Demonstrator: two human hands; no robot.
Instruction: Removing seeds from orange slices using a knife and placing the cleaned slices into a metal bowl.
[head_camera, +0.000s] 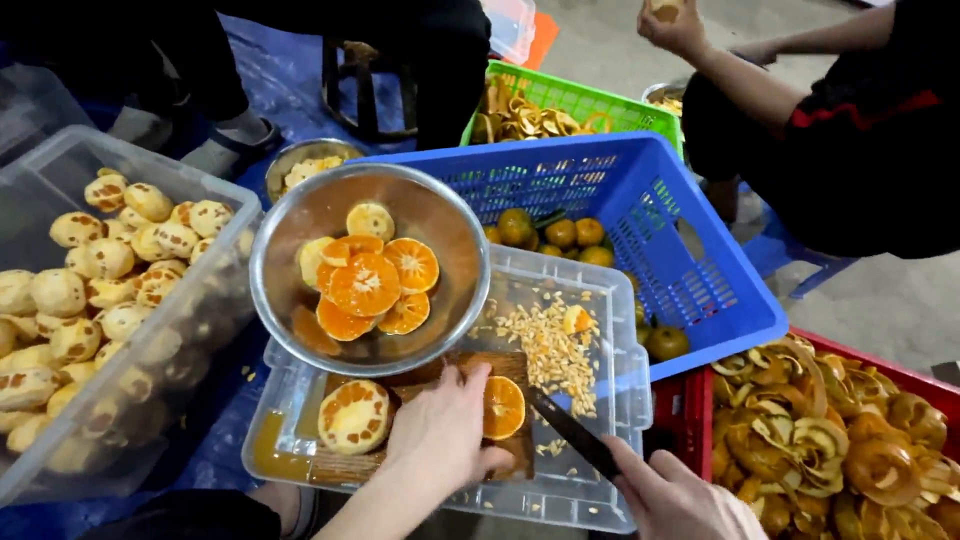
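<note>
My left hand (442, 432) presses a cut orange half (503, 407) onto a wooden cutting board (345, 466) inside a clear plastic bin (620, 400). My right hand (680, 500) grips a dark knife (572, 433), its blade pointing toward the orange half. A peeled, cut orange piece (353, 416) lies on the board's left side. A metal bowl (310, 215) with orange slices (365, 284) rests on the bin's far left rim. Seeds (545, 345) are scattered in the bin.
A clear tub (190, 330) of peeled oranges stands at left. A blue crate (640, 180) holds whole greenish oranges; a red crate (900, 375) and a green basket (580, 100) hold peels. Another person (850, 130) sits at the far right, one more behind the bowl.
</note>
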